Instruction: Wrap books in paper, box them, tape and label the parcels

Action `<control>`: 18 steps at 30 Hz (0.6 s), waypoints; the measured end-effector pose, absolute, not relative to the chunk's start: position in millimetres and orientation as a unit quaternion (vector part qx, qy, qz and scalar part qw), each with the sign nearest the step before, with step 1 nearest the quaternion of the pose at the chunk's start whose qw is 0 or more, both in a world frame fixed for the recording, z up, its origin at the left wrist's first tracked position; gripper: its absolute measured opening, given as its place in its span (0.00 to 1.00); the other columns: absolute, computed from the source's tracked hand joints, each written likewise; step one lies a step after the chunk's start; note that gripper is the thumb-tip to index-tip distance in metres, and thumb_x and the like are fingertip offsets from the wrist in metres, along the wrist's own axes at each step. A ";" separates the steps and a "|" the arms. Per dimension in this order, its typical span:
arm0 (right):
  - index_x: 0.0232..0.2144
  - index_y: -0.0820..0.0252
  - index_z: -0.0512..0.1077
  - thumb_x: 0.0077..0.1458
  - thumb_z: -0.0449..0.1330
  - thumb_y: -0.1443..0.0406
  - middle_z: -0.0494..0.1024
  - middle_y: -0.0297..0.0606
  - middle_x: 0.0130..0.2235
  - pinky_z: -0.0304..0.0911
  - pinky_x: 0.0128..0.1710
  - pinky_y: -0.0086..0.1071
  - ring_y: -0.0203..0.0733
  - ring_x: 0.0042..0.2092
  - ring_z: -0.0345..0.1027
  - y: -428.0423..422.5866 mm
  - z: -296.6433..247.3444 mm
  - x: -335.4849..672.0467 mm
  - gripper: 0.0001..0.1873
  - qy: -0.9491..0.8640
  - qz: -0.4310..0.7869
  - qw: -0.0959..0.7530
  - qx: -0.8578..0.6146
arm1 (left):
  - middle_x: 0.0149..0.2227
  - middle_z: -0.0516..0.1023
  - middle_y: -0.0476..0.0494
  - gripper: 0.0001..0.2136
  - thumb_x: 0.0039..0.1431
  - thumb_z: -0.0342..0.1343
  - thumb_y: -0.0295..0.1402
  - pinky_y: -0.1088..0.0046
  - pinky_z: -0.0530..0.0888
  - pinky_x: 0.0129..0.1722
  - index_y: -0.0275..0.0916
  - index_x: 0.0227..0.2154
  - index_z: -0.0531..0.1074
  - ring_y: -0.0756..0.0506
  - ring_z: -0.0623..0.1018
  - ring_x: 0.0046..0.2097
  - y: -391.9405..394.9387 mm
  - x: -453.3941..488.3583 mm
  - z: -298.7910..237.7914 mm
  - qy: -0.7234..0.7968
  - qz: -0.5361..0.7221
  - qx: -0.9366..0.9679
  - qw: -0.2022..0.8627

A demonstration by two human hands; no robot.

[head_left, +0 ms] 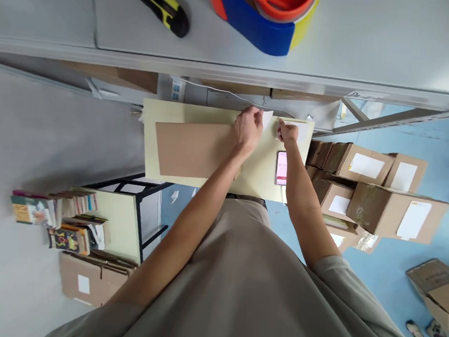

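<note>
My left hand (248, 128) is closed in a pinch on a white label (267, 120), which sticks up from its fingertips. Under that wrist lies a flat brown cardboard piece (194, 150) on the pale yellow tabletop (258, 179). To the right, my right hand (288, 132) is closed, with its fingers curled at the left end of white paper (301, 131) lying near the table's far edge. Whether it grips the paper is hidden. A phone (281, 168) with a lit pink screen rests beside my right forearm.
Above the table runs a grey shelf (337, 52) bearing a yellow-black box cutter (156, 0) and a red-and-blue tape dispenser (256, 24). Labelled cardboard boxes (375, 197) are stacked to the right. Books (69, 239) stand at left. A person's shoes (416, 332) show at lower right.
</note>
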State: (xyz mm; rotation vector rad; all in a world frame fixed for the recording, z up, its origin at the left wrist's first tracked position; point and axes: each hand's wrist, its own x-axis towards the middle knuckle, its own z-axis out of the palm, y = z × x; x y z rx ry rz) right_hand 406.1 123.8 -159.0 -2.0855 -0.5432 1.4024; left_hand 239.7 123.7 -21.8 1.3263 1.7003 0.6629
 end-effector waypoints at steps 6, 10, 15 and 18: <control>0.19 0.56 0.69 0.79 0.66 0.55 0.69 0.29 0.14 0.58 0.17 0.22 0.30 0.15 0.61 127.9 -135.9 404.7 0.34 -0.191 0.524 0.250 -0.791 | 0.40 0.90 0.43 0.18 0.78 0.63 0.53 0.69 0.84 0.47 0.45 0.48 0.90 0.44 0.87 0.39 40.9 161.2 67.5 0.643 0.346 0.567 0.381; 0.21 0.57 0.73 0.74 0.70 0.43 0.78 0.36 0.19 0.71 0.22 0.24 0.33 0.19 0.71 107.8 -92.5 380.1 0.34 -0.241 0.547 0.292 -0.747 | 0.43 0.92 0.43 0.22 0.73 0.65 0.59 0.69 0.86 0.39 0.46 0.47 0.90 0.46 0.87 0.33 -27.9 92.5 95.6 0.668 0.378 0.529 0.362; 0.30 0.57 0.80 0.59 0.67 0.24 0.82 0.39 0.25 0.82 0.29 0.30 0.43 0.28 0.84 34.6 -1.9 319.3 0.43 -0.331 0.716 0.275 -0.549 | 0.42 0.92 0.44 0.20 0.68 0.71 0.56 0.67 0.88 0.44 0.46 0.47 0.89 0.45 0.89 0.36 -80.9 51.2 100.7 0.681 0.387 0.499 0.371; 0.36 0.56 0.83 0.51 0.75 0.27 0.85 0.35 0.29 0.85 0.31 0.34 0.44 0.31 0.85 0.0 39.3 286.7 0.40 -0.367 0.741 0.297 -0.478 | 0.42 0.91 0.44 0.17 0.67 0.72 0.53 0.66 0.89 0.44 0.47 0.48 0.89 0.45 0.88 0.36 -91.7 40.6 99.7 0.666 0.398 0.492 0.395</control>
